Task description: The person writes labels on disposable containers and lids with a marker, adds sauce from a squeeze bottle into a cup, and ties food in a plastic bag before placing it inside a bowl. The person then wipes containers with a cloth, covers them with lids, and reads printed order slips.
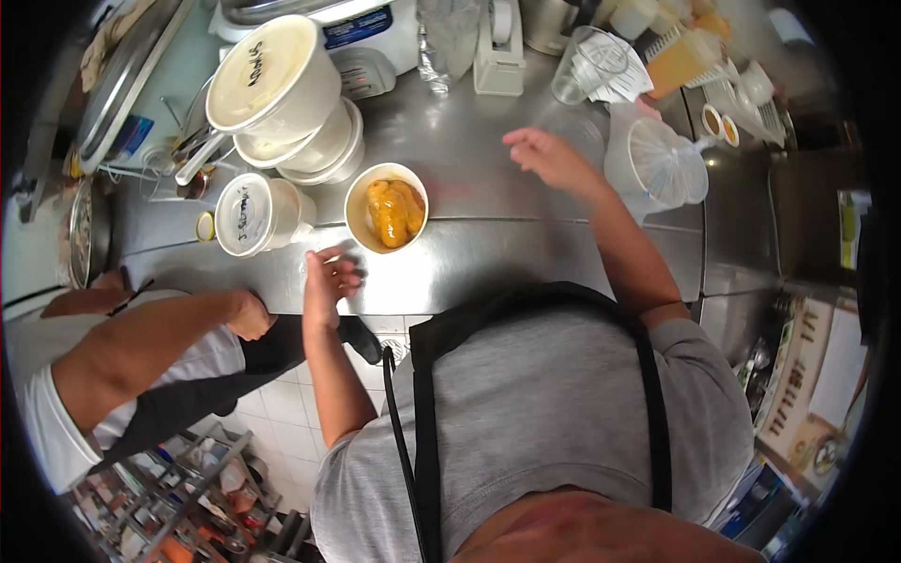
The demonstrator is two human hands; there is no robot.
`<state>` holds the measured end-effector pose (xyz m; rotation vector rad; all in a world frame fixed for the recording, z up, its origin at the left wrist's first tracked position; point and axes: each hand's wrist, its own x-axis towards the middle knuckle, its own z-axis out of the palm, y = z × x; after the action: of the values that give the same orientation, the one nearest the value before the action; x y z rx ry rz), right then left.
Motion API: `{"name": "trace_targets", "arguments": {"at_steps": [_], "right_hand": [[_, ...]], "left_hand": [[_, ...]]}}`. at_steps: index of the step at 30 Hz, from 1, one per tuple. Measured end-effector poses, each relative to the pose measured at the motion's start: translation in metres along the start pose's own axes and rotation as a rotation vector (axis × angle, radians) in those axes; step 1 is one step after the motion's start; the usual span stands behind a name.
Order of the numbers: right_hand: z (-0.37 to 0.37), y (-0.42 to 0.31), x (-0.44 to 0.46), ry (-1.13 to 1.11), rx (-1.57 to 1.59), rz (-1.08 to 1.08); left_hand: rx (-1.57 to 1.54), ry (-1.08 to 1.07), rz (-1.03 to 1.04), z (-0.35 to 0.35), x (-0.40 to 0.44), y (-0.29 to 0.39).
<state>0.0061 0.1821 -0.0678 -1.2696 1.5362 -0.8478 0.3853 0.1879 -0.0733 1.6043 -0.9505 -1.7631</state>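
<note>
A white round tub [356, 225] stands uncovered on the steel counter [488, 253]. Inside it lies a glossy orange-yellow food [394, 212], in thick lumps. My left hand [330, 283] hovers by the counter's front edge, just below and left of the tub, with its fingers loosely bent and apart. Nothing shows in its grasp. My right hand [556, 164] is held out over the counter, to the right of the tub and apart from it. Its fingers are stretched out and hold nothing. Neither hand touches the tub.
Lidded white tubs [277, 80] are stacked at the left, beside a smaller lettered tub [253, 216]. A tape dispenser [499, 56], a clear cup [589, 66] and a bag-lined container [652, 164] stand farther right. Another person's arm [141, 361] reaches in at left.
</note>
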Motion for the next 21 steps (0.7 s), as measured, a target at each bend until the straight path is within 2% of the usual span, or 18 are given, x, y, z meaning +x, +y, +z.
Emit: {"name": "trace_targets", "arguments": {"at_steps": [2,5,8,10,12,15,18,20,21], "right_hand": [[0.012,0.004,-0.018,0.013,-0.053,-0.027],[-0.002,0.019,-0.023,0.454,-0.498,-0.241],[-0.008,0.010,-0.057,0.325,-0.554,0.026],[-0.003,0.016,-0.084,0.158,-0.411,0.036],[0.001,0.038,-0.107,-0.047,-0.370,0.029],[0.014,0.067,-0.146,0.031,-0.263,0.087],[0.012,0.066,-0.186,0.089,-0.322,0.195],[0.011,0.066,-0.217,0.253,-0.227,0.252],[0.009,0.067,-0.233,0.327,-0.183,0.268]], "left_hand": [[0.070,-0.087,0.101,0.015,0.010,0.005],[0.211,-0.135,0.116,0.025,0.025,0.020],[0.350,-0.116,0.070,0.033,0.036,0.026],[0.462,-0.255,-0.062,0.026,0.051,0.017],[0.539,-0.226,-0.020,0.029,0.046,0.020],[0.623,-0.193,0.039,0.035,0.037,0.031],[0.601,-0.217,0.038,0.042,0.037,0.039],[0.471,-0.205,0.015,0.052,0.045,0.040],[0.391,-0.273,0.031,0.061,0.046,0.040]]}}
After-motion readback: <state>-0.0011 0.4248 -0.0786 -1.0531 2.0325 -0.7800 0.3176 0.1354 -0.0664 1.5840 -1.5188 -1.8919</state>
